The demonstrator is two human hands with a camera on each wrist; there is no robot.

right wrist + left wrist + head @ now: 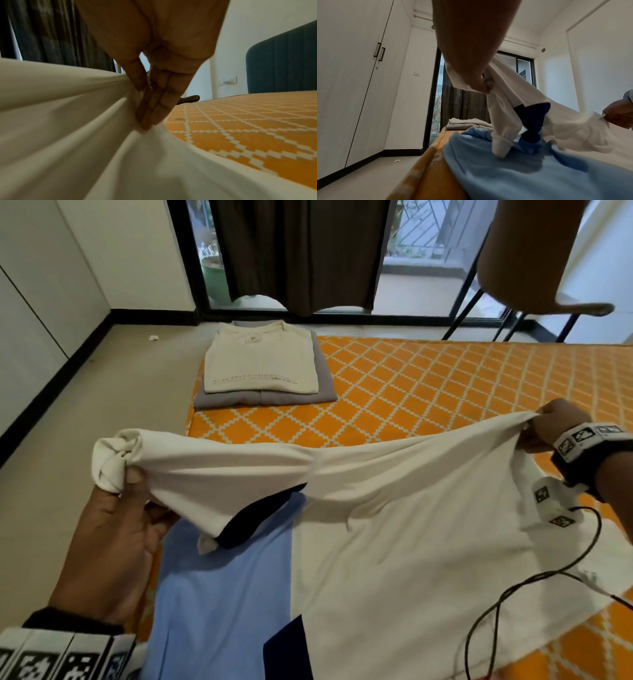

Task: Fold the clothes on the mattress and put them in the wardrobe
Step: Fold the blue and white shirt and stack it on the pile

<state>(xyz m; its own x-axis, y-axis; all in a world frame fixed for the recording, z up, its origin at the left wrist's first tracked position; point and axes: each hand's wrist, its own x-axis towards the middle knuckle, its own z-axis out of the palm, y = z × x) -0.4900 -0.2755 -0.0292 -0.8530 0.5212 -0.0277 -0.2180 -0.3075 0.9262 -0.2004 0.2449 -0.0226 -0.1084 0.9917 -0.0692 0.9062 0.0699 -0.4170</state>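
The left hand [113, 529] is curled round a bunched corner of the shirt [394, 529], a white one with light blue and navy panels, and holds that knot of cloth up off the mattress [445, 378]. From the left wrist view the fingers [481, 86] are closed tight on the white fabric, and a cuffed sleeve end hangs down from the grip onto the blue part.

The right hand [555, 422] pinches the opposite edge of the shirt, thumb against fingers [154, 108], so the cloth is drawn taut between the two hands. The rest of the shirt lies spread on the near part of the mattress, blue panel toward the left edge, white toward the right.

At the far left corner of the mattress sits a folded stack [263, 364]: a cream shirt on top of a grey one, squared up, well apart from the shirt in hand.

The mattress has an orange cover with a white lattice pattern and lies low, by the floor [85, 405]. White wardrobe doors [359, 67] with dark handles, both closed, run along the left wall. Beyond the mattress a dark curtain [298, 251] hangs before a glass door, and a chair [534, 268] stands at the far right. A thin black cable [534, 580] trails over the white cloth below the right wrist.
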